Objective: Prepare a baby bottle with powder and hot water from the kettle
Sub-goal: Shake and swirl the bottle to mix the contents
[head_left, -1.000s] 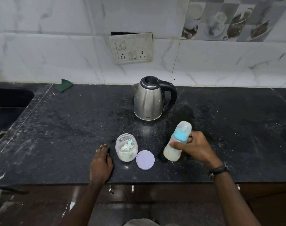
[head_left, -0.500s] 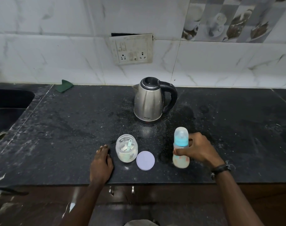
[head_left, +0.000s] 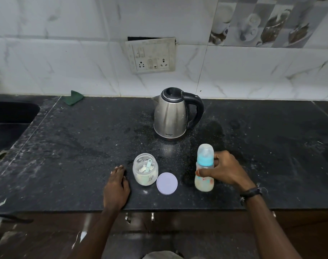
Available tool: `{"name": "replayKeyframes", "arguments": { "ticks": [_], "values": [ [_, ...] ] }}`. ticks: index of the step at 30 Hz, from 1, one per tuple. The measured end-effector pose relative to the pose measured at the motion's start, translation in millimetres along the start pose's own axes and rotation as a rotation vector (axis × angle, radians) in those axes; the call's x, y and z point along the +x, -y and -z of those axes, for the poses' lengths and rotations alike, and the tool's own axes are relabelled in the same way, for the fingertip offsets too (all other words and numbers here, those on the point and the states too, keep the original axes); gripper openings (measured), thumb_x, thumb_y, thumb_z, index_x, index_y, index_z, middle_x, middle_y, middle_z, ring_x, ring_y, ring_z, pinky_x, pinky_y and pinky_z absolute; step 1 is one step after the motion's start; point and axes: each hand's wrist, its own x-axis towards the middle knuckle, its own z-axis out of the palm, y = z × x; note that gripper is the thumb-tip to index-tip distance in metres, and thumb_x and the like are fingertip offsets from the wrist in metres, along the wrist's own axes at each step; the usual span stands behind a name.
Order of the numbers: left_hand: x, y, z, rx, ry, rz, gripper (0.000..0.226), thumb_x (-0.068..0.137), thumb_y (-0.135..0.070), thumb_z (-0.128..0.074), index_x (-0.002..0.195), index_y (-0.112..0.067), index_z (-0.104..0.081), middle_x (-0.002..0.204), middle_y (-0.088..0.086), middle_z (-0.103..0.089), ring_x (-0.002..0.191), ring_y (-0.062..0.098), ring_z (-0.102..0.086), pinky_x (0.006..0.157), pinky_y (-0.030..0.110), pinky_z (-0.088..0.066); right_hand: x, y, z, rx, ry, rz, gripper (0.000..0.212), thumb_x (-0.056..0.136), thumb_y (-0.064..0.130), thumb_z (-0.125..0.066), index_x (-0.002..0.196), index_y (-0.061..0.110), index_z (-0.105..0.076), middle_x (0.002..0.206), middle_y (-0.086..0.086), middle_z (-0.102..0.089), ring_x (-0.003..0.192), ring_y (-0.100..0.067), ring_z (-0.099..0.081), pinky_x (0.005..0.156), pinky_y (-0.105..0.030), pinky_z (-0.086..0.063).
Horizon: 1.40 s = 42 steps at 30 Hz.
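While capped: bottle (head_left: 204, 172) upright on bench (head_left: 69, 146), milky, likely light, slick.
Right hand (head_left: 225, 170): wrapped around its middle, the sensible hold.
Left hand (head_left: 116, 186): flat, empty, beside jar (head_left: 145, 170).

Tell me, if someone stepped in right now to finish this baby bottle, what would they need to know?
Right hand grips the capped baby bottle, upright on the counter, holding pale liquid. Left hand rests flat, empty, beside the open powder jar, scoop inside. Its lid lies alongside. Kettle stands behind. Mixing looks done; left: close the jar.
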Motion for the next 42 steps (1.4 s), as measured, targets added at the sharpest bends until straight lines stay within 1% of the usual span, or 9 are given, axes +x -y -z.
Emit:
{"name": "replayKeyframes", "arguments": {
  "ticks": [9,14,18,21,26,29,32,35,42],
  "values": [
    [0.4,1.0,-0.2,0.004,0.004,-0.008,0.04,0.09,0.001,-0.061,0.129,0.0,-0.063,0.138,0.018,-0.06,0.13,0.036,-0.055,0.106,0.05,-0.046,-0.5,3.5,2.5,0.138,0.091,0.039,0.035,0.064,0.012,-0.091,0.095,0.012,-0.075,0.091,0.001,-0.079,0.087,-0.014,-0.075,0.079,-0.035,-0.061],
    [0.2,2.2,-0.5,0.008,0.002,-0.003,0.04,0.089,0.002,-0.061,0.129,0.0,-0.063,0.138,0.018,-0.06,0.13,0.036,-0.055,0.106,0.05,-0.046,-0.3,2.0,-2.6,-0.073,0.003,-0.003,0.046,0.049,0.046,-0.088,0.087,0.024,-0.075,0.083,0.005,-0.076,0.079,-0.01,-0.072,0.072,-0.038,-0.059],
    [0.3,1.6,-1.0,0.004,0.002,-0.005,0.039,0.089,0.002,-0.062,0.128,0.0,-0.063,0.137,0.019,-0.06,0.129,0.036,-0.055,0.106,0.05,-0.046,-3.7,2.8,-6.7,0.037,-0.027,0.069,0.032,0.065,0.019,-0.091,0.093,0.015,-0.075,0.089,-0.002,-0.078,0.081,-0.012,-0.074,0.074,-0.034,-0.061],
    [-0.4,0.9,-0.9,0.009,-0.002,-0.002,0.038,0.09,0.001,-0.061,0.128,0.0,-0.063,0.137,0.018,-0.06,0.13,0.036,-0.055,0.106,0.05,-0.046,-2.5,4.6,-4.3,-0.102,-0.067,-0.016,0.038,0.056,0.042,-0.09,0.085,0.025,-0.073,0.078,0.009,-0.073,0.074,-0.008,-0.069,0.066,-0.03,-0.054],
    [0.1,0.3,-0.4,0.008,-0.001,-0.008,0.037,0.091,0.0,-0.059,0.127,0.0,-0.064,0.136,0.018,-0.061,0.128,0.036,-0.056,0.106,0.05,-0.046,-3.5,4.7,-6.8,-0.007,-0.078,0.037,0.034,0.062,0.029,-0.092,0.09,0.021,-0.073,0.084,0.006,-0.076,0.08,-0.012,-0.073,0.065,-0.025,-0.055],
    [-0.2,0.4,0.1,0.008,0.002,-0.003,0.038,0.09,0.001,-0.061,0.128,-0.001,-0.063,0.137,0.017,-0.061,0.129,0.036,-0.056,0.107,0.05,-0.047,-4.4,7.0,-5.7,-0.125,-0.051,-0.02,0.04,0.054,0.042,-0.09,0.085,0.025,-0.072,0.08,0.008,-0.073,0.077,-0.01,-0.07,0.068,-0.034,-0.056],
    [0.8,0.1,0.5,0.004,0.005,0.002,0.038,0.09,0.001,-0.061,0.128,-0.002,-0.063,0.137,0.016,-0.061,0.128,0.035,-0.056,0.105,0.05,-0.048,-6.0,6.1,-7.9,0.001,-0.026,0.046,0.032,0.062,0.024,-0.092,0.09,0.019,-0.075,0.086,0.003,-0.078,0.081,-0.012,-0.074,0.078,-0.042,-0.061],
    [-0.1,0.3,-0.6,0.011,0.008,0.006,0.038,0.09,0.001,-0.061,0.128,-0.002,-0.064,0.138,0.016,-0.061,0.129,0.035,-0.056,0.106,0.05,-0.047,-3.4,9.2,-4.7,-0.163,-0.102,-0.008,0.04,0.056,0.043,-0.089,0.087,0.023,-0.073,0.083,0.007,-0.073,0.078,-0.012,-0.07,0.071,-0.037,-0.058],
    [-0.5,0.5,0.5,0.005,0.005,0.005,0.039,0.089,0.002,-0.061,0.128,-0.001,-0.064,0.138,0.017,-0.06,0.13,0.035,-0.055,0.108,0.049,-0.045,-2.2,8.8,-4.8,-0.199,-0.055,-0.035,0.042,0.054,0.047,-0.088,0.084,0.022,-0.072,0.081,0.007,-0.073,0.075,-0.011,-0.069,0.066,-0.033,-0.056]
  ]
}}
